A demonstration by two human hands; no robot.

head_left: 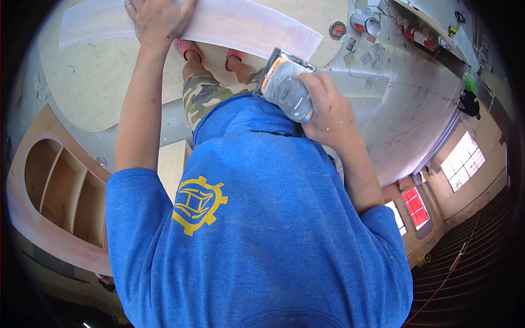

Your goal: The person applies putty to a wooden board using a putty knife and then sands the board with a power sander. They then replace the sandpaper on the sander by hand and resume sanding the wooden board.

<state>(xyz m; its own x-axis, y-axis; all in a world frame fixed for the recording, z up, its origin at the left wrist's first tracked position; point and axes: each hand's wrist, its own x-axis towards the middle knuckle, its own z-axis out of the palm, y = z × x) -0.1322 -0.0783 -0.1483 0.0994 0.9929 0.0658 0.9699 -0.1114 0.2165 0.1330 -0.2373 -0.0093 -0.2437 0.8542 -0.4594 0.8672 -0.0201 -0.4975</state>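
My left hand (pixel 160 21) lies across a long, curved, whitish panel (pixel 246 24), its fingers apart and the tips cut off by the top of the frame. My right hand (pixel 331 112) is wrapped round a dusty grey sander (pixel 290 90) with orange trim and a black pad. The sander is tilted, pad side toward the upper left, close to the near edge at the panel's right end. Whitish dust specks mark my right hand.
A pale rounded board (pixel 104 87) spreads under the panel, near my pink clogs (pixel 188 48). At left stands a curved wooden cabinet (pixel 33 218) with shelves. A can (pixel 363 24), a small red-topped round container (pixel 337 30) and scattered sandpaper pieces (pixel 377 50) lie at upper right.
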